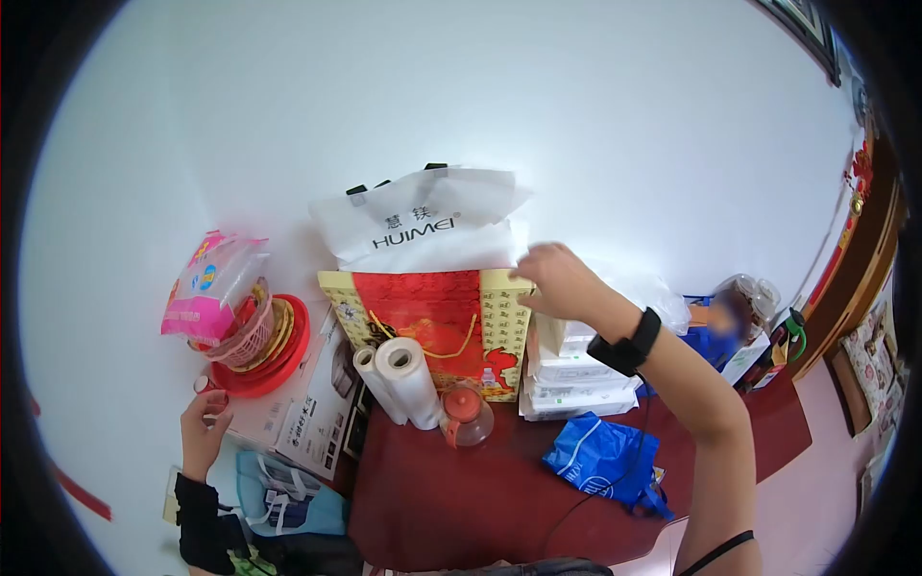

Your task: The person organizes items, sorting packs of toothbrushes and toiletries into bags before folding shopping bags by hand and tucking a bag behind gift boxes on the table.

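My right hand [560, 280] is at the upper right corner of a red and yellow gift bag [416, 312], its fingers and thumb closed around the edge. A black band is on that wrist. My left hand [204, 429] hangs at the left, loosely curled, with thumb and fingers apart. Just above its fingertips is a small round red and white object [203, 384], whose kind I cannot make out. Behind the gift bag stands a white HUIMEI bag [418, 226]. Two white plastic rolls [415, 389] and a glass jar with a red lid [466, 418] stand before it.
A pink basket [235, 331] with a pink plastic packet [206, 288] sits on red plates [283, 370] atop a cardboard box [303, 422]. Stacked white packages [581, 379] and a blue bag [605, 456] rest on the dark red table [461, 509]. A light blue bag [317, 509] is lower left.
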Demonstrator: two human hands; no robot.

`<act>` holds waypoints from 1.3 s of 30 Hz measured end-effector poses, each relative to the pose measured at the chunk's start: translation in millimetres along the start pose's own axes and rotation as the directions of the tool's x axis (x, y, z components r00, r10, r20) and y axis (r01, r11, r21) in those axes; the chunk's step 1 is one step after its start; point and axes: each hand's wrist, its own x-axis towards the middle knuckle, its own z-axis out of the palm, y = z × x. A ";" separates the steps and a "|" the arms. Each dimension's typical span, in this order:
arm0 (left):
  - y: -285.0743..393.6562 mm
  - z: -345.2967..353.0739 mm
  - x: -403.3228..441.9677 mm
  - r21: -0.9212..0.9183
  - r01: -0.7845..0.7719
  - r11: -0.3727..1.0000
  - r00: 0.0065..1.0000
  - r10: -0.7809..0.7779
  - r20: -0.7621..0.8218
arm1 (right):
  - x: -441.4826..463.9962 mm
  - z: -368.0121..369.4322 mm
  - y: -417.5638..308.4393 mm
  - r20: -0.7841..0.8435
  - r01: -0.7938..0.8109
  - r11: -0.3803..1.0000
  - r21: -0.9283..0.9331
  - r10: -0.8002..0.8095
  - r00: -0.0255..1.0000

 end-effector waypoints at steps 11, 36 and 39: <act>-56.6 68.6 44.7 -0.193 -0.029 0.981 0.934 0.095 0.344 | -104.1 35.4 -5.8 0.308 -0.219 0.968 0.121 0.173 0.936; -78.3 -11.3 7.6 -0.200 0.485 0.851 0.551 -0.120 0.826 | -215.6 73.1 -80.6 0.498 -0.524 0.754 0.397 0.302 0.813; -136.7 40.8 -40.2 -0.049 0.277 0.960 0.288 -0.034 0.957 | -254.8 91.4 -103.4 0.623 -0.542 0.770 0.337 0.249 0.742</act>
